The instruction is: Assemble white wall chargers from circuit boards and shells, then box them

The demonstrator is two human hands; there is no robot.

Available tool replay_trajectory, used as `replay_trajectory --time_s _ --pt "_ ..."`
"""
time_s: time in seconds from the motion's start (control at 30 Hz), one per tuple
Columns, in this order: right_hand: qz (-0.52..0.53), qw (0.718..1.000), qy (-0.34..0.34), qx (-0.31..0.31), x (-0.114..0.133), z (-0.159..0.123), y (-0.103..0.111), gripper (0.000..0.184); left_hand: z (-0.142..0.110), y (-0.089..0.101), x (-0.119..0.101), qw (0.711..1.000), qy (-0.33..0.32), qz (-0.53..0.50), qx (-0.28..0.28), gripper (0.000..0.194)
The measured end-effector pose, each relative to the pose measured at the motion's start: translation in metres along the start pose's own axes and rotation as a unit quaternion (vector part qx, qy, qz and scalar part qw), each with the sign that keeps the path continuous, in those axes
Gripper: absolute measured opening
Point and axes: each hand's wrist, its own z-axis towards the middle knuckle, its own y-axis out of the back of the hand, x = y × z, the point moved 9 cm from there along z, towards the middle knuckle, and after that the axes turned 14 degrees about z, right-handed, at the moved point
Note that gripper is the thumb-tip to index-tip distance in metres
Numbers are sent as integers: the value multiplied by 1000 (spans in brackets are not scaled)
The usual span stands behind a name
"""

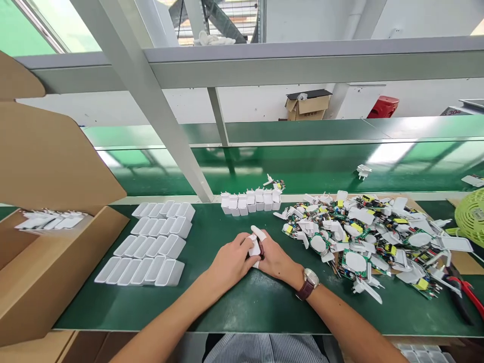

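Observation:
Above the middle of the green bench, my left hand (233,256) and my right hand (275,257) meet around a small white plastic adapter case (254,247). Fingers of both hands close on it and cover much of its outline; something dark shows beside it at the right fingers. White covers are on fingers of my right hand, and a watch (309,283) is on that wrist. Just beyond my hands stands a row of white adapter pieces (251,201), with a small circuit board (279,185) lying behind it. Rows of open white cases (145,244) lie left of my left hand.
A large heap of circuit boards with white plastic parts (363,237) spreads to the right. Red-handled pliers (469,292) and a green basket (471,217) are at the far right. An open cardboard box (75,252) stands left. A green conveyor belt (302,166) runs behind.

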Motion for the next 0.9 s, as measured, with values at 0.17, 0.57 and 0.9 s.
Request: replay_trajectory --time_s 0.17,0.57,0.9 --pt "-20 999 -27 -22 -5 -7 6 89 6 34 85 997 74 -31 19 20" --pt "-146 989 -1 35 4 22 -9 44 87 57 175 991 100 -36 77 41" --pt "-245 965 58 68 7 25 -20 49 242 44 101 991 4 36 127 51"
